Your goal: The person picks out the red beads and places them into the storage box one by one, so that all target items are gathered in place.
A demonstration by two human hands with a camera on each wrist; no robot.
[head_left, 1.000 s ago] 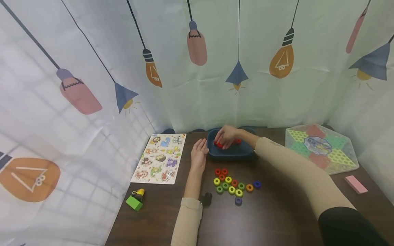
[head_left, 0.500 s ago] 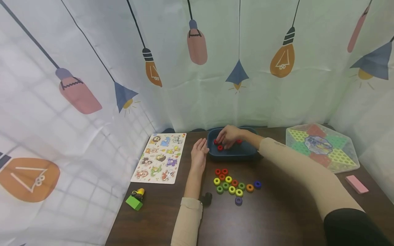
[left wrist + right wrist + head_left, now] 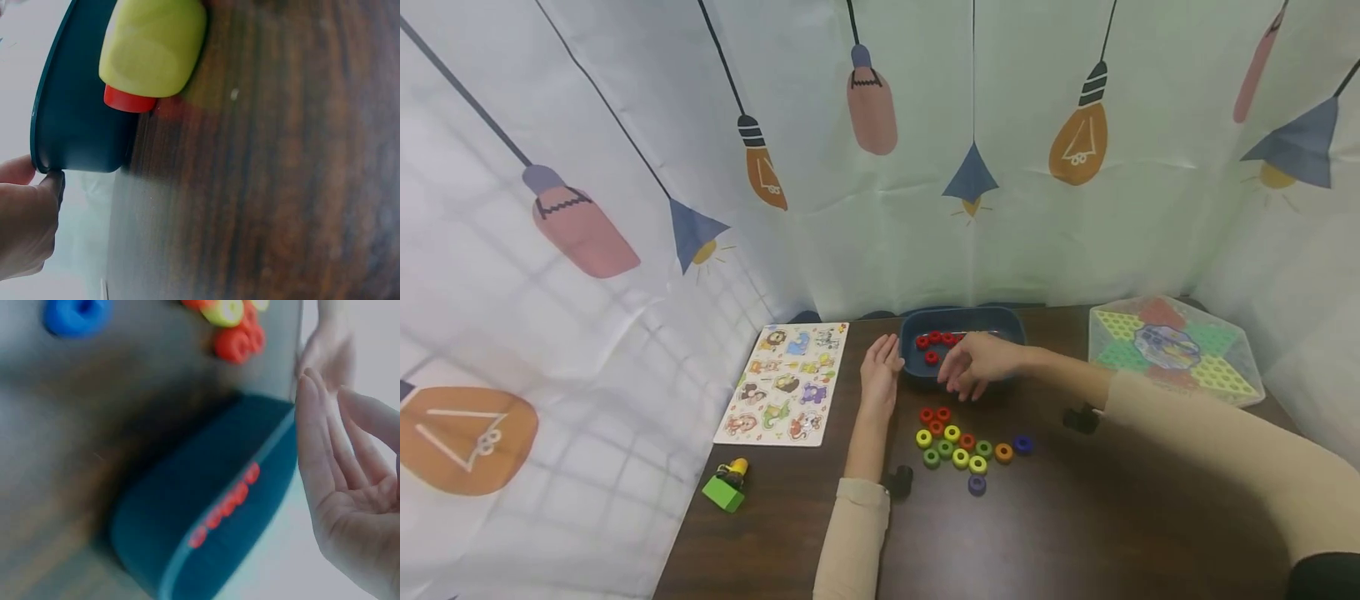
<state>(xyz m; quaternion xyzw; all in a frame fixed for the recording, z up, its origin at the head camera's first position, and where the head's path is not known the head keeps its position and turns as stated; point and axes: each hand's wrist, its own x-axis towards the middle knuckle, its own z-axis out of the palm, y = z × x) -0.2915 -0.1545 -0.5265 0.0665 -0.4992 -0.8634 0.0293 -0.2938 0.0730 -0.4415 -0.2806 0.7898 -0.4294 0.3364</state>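
Observation:
A dark blue plastic bin [image 3: 910, 372] stands at the back of the table with several small red rings [image 3: 932, 357] inside. My left hand [image 3: 881, 375] is at the bin's left end; in the left wrist view its thumb and finger [image 3: 50, 184] pinch the corner of the rim. Over the bin's front edge hovers my right hand [image 3: 981, 364], fingers loosely bent and nothing visible between them. In front of the bin lies a loose group of red, yellow, green, orange, blue and purple rings, among them a yellow ring [image 3: 960, 458] and a blue ring [image 3: 1022, 444].
An animal puzzle board [image 3: 786, 383] lies left of my left arm. Nearer are a green block [image 3: 723, 494] and a small yellow-and-black toy [image 3: 735, 469]. At the back right lies a hexagonal star-pattern game board [image 3: 1176, 346]. A printed curtain [image 3: 917, 233] hangs behind the table.
My right hand has come out of the bin, toward me, and its fingers have loosened; the red rings stay inside. My left hand keeps its place at the bin's end.

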